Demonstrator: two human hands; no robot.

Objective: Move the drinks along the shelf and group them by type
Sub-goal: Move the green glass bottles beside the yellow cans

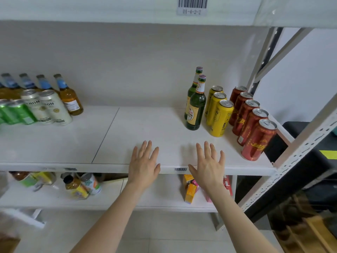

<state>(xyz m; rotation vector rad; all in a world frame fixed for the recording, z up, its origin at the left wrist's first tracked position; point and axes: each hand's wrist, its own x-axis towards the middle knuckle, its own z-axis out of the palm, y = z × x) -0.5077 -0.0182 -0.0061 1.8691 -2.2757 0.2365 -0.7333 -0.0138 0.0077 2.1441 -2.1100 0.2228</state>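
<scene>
Hands rest palm-down on the front edge of the shelf (127,136), left hand (144,167) beside right hand (209,167), fingers (149,148) straight and spread wide, holding nothing. At the shelf's right end stand two green bottles (196,106), then three yellow cans (218,115), then five red cans (253,128). Well apart at the left end are amber bottles (70,99), with white cans (49,108) and green cans (16,112) in front.

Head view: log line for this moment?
left hand open | right hand open | red cans, yellow cans, green bottles in separate rows
</scene>
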